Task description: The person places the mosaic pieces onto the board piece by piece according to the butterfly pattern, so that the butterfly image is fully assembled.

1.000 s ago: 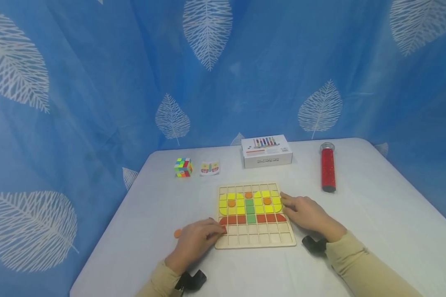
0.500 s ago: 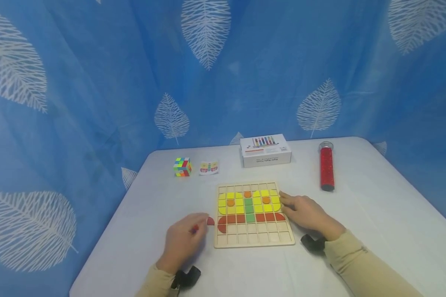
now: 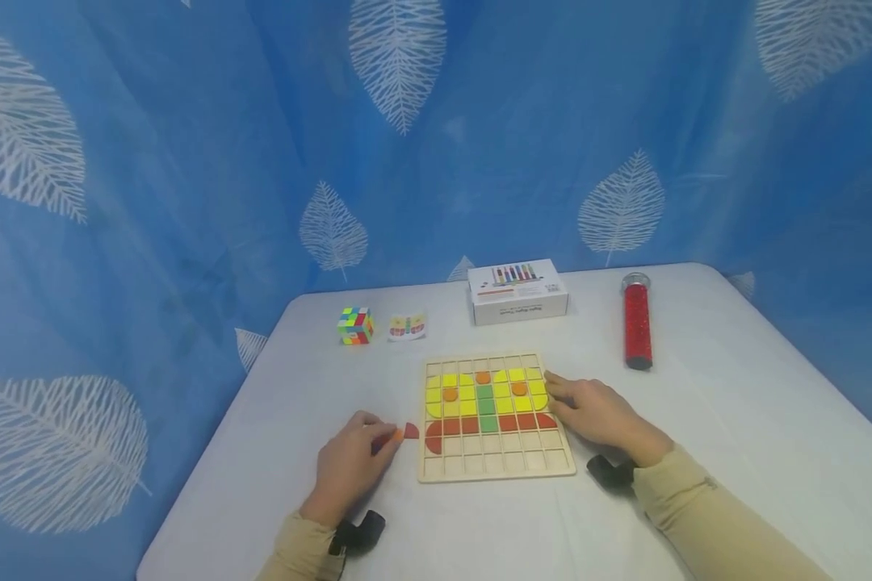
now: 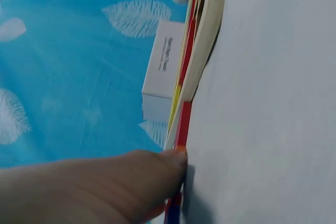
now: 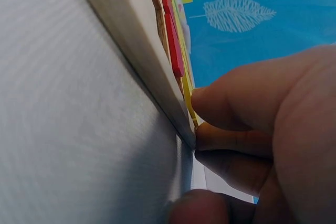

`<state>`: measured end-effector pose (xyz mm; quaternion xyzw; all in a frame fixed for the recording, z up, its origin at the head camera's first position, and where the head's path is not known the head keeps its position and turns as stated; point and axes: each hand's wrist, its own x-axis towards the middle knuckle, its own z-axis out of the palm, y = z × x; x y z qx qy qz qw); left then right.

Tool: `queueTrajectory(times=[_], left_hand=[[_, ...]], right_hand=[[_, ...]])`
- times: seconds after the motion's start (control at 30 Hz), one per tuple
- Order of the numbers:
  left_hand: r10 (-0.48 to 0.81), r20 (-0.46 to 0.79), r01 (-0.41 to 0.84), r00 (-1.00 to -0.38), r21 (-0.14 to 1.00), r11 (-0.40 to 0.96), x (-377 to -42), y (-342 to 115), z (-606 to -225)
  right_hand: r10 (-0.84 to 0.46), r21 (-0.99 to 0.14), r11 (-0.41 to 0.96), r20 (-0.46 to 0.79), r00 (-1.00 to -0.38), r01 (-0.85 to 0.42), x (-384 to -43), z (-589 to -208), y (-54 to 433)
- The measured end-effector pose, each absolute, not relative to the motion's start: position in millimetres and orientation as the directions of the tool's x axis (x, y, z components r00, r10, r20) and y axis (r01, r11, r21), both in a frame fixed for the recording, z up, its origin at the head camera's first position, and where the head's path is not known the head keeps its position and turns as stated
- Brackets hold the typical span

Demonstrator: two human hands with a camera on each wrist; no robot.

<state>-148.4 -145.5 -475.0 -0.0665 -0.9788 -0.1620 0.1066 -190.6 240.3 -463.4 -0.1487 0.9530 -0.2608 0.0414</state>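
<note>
A wooden grid board [image 3: 494, 466] lies flat, bearing yellow, green, red and orange tiles. My left hand [image 3: 352, 460] is left of the board, thumb and fingertips pinching a small orange tile [image 3: 398, 434]. Just beyond those fingertips, a red quarter-round tile [image 3: 411, 431] lies against the board's left side; the left wrist view shows this red tile [image 4: 184, 121] past the thumb. Part of another red tile shows under the hand; the rest is hidden. My right hand [image 3: 599, 415] rests with extended fingertips on the board's right edge, beside the yellow tiles [image 5: 188, 98].
Behind the board stand a puzzle cube [image 3: 355, 326], a picture card [image 3: 407, 327] and a white box [image 3: 519, 307]. A red glittery tube [image 3: 637, 327] lies at the right. The white table [image 3: 741, 403] meets a blue leaf-patterned curtain [image 3: 480, 161] at the back.
My left hand has left a red tile in the board's lower left cell and moved off leftward to the loose tiles, now pinching an orange one. The right hand stays at the board's edge.
</note>
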Motion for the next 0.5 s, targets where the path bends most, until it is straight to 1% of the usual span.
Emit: queueTrajectory(times=[0.07, 0.13, 0.2, 0.23, 0.3, 0.37, 0.43, 0.5], left_hand=[[0.071, 0.233, 0.150, -0.970, 0.341, 0.928, -149, -144, -475], [0.045, 0.261, 0.147, -0.964, 0.388, 0.910, -148, -142, -476], [0.052, 0.327, 0.198, -0.943, 0.430, 0.881, -146, -138, -476], [0.088, 0.378, 0.261, -0.922, 0.437, 0.860, -145, -135, -477], [0.194, 0.479, 0.417, -0.856, 0.418, 0.807, -142, -128, -477], [0.327, 0.555, 0.570, -0.765, 0.348, 0.744, -141, -120, -477], [0.454, 0.575, 0.677, -0.680, 0.256, 0.690, -141, -113, -476], [0.547, 0.552, 0.728, -0.629, 0.174, 0.663, -141, -109, -475]], right_hand=[[-0.306, -0.508, 0.821, -0.005, -0.952, -0.261, -192, -462, 239], [-0.309, -0.506, 0.822, -0.008, -0.951, -0.263, -192, -462, 239], [-0.311, -0.504, 0.822, -0.006, -0.951, -0.266, -193, -462, 238], [-0.312, -0.503, 0.821, -0.003, -0.950, -0.269, -193, -462, 238], [-0.315, -0.501, 0.822, -0.001, -0.949, -0.272, -193, -462, 237], [-0.314, -0.497, 0.825, -0.003, -0.949, -0.271, -192, -462, 237], [-0.310, -0.494, 0.828, -0.006, -0.951, -0.267, -190, -461, 237], [-0.314, -0.495, 0.826, -0.005, -0.950, -0.270, -189, -460, 236]])
